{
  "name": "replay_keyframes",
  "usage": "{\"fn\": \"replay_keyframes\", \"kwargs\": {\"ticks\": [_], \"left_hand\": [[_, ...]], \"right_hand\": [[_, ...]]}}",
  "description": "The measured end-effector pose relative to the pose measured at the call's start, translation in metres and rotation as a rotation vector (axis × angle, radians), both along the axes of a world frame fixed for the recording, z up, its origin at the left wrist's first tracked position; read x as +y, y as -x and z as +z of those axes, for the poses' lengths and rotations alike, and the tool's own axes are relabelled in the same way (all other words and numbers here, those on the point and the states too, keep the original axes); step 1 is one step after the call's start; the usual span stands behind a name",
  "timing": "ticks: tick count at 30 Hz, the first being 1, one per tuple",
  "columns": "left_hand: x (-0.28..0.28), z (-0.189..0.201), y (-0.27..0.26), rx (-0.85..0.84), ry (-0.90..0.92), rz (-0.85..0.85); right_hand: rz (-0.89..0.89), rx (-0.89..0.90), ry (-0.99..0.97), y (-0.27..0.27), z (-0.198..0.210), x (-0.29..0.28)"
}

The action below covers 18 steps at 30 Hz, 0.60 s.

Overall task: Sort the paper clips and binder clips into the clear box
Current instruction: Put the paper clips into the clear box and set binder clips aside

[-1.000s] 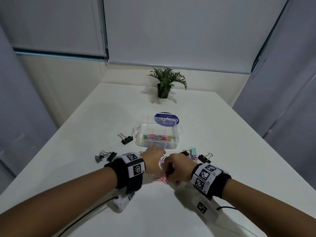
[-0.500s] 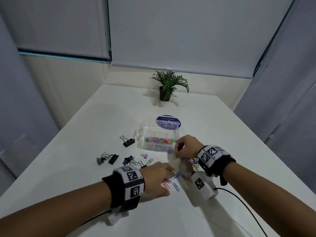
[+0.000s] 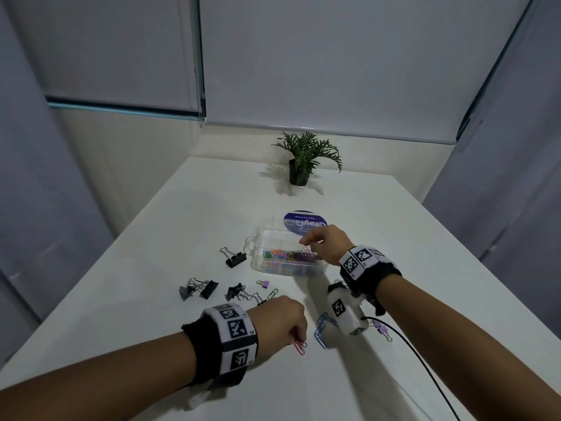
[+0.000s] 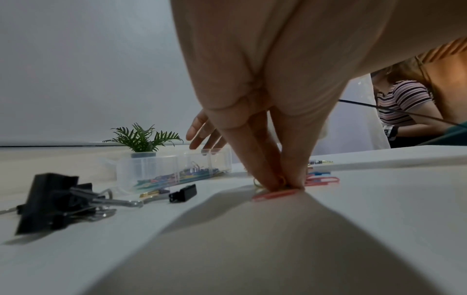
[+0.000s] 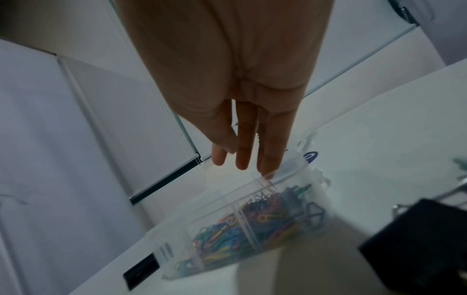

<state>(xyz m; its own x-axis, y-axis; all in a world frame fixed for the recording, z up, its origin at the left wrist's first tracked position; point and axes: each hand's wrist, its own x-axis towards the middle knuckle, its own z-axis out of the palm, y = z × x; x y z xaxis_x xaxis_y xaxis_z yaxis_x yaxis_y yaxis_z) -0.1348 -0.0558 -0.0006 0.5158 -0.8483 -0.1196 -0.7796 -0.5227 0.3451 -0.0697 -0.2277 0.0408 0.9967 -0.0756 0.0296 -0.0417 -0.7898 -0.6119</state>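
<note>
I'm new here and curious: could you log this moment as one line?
left hand: pinching pink paper clip on table | right hand: open over clear box

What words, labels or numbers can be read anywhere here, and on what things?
Blue round label behind the clear box: white lettering, seen reversed and blurred; not readable.
Left wristband: square black-and-white code patterns; the tiny characters beside them are too small to read.
Right wristband: code patterns only, no words.
White wrist camera: one code pattern, no words.
Nothing else bears writing.

The left wristband (image 3: 235, 338) reads "L4" beside its square markers; the blue lid label (image 3: 305, 221) is illegible.
</note>
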Motion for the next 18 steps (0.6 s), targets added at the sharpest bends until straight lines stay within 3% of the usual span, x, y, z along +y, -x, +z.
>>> {"fn": "replay_keyframes", "kwargs": {"ticks": [9, 15, 18], "left_hand": [[-0.006, 0.003, -0.001, -0.018, -0.055, -0.004], [-0.014, 0.005, -0.004, -0.015, -0.107, 0.004], [-0.016, 0.006, -0.006, 0.009, -0.106, 0.029]], "right_hand": [[0.323, -0.011, 0.36, 0.074, -0.002, -0.007], [0.355, 0.277, 0.47, 0.104, -0.018, -0.014], [0.3, 0.34, 0.46, 0.111, -0.024, -0.01]]}}
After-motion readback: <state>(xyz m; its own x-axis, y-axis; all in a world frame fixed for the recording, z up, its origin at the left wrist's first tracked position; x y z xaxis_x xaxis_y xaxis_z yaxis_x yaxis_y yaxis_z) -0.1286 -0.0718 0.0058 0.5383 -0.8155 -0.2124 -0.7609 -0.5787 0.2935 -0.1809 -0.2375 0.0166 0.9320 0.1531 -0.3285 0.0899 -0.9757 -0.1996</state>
